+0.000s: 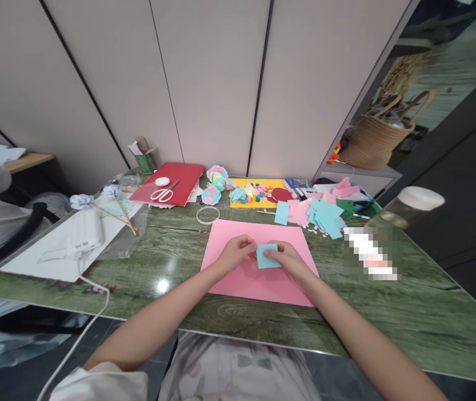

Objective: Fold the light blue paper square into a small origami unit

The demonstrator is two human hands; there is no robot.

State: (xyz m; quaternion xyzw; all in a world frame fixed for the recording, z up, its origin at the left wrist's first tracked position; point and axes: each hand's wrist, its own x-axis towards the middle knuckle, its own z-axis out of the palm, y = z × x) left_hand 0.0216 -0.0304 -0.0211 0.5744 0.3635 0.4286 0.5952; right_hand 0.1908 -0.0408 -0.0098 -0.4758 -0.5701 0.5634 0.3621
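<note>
Both hands meet over a large pink paper sheet [258, 281] lying on the green marble-patterned table [171, 267]. Between them is a small light-blue paper square [268, 257]. My left hand [234, 250] is curled, its fingertips pinching the square's left edge. My right hand [284, 257] grips the square's right side, thumb on top. The square sits just above the pink sheet's middle.
Behind the sheet lie a tape ring [207, 215], loose blue and pink paper squares [319, 214], folded paper balls [216, 179], a yellow sheet with beads [258, 192], scissors [163, 193] on a red folder [177, 181]. A power bank [84, 233] with cable lies left. A jar [408, 209] stands right.
</note>
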